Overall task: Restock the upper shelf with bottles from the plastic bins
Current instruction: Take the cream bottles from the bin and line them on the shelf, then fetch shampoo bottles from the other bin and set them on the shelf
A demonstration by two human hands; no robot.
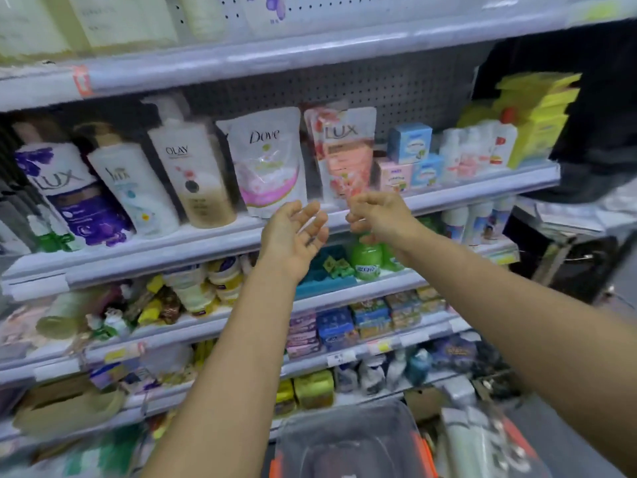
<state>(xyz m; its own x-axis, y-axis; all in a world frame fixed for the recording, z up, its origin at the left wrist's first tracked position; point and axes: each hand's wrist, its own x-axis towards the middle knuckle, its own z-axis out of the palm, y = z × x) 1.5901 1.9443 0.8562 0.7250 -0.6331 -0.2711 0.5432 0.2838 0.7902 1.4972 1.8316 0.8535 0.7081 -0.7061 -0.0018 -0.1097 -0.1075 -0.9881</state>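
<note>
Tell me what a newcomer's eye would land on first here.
Two bare hands, the left hand and the right hand, raised empty in front of the shelf edge. Behind them stand the white Dove pouch and the pink Lux pouch, with the Olay bottle to their left.

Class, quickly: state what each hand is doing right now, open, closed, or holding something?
Left hand: open, fingers relaxed, holding nothing.
Right hand: fingers loosely curled, nothing visible in it; counts as open.
</note>
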